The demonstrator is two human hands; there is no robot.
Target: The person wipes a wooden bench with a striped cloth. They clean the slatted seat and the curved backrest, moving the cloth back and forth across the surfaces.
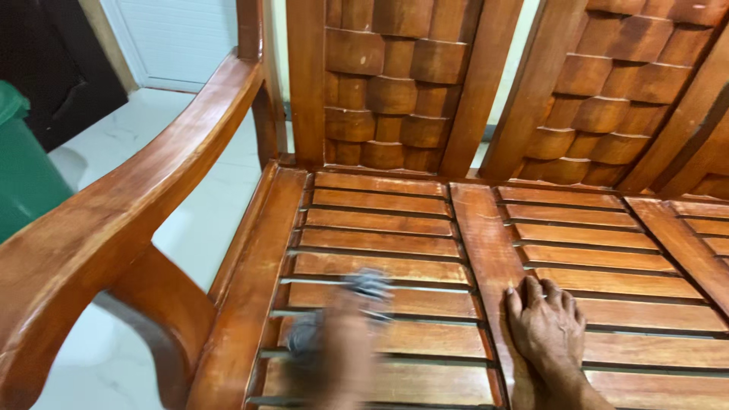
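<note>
A wooden bench with a slatted seat (380,228) fills the view. My left hand (345,357) is blurred with motion over the front left slats. It grips a grey cloth-like thing (368,287), whose exact shape I cannot make out. My right hand (547,326) lies flat on the seat beside the middle rail (478,228). Its fingers are spread and point toward the backrest, and it holds nothing.
A curved wooden armrest (129,197) rises on the left. Behind the seat stands a backrest of woven wood blocks (387,83). Left of the bench are white marble floor (197,205) and a green bin (19,167).
</note>
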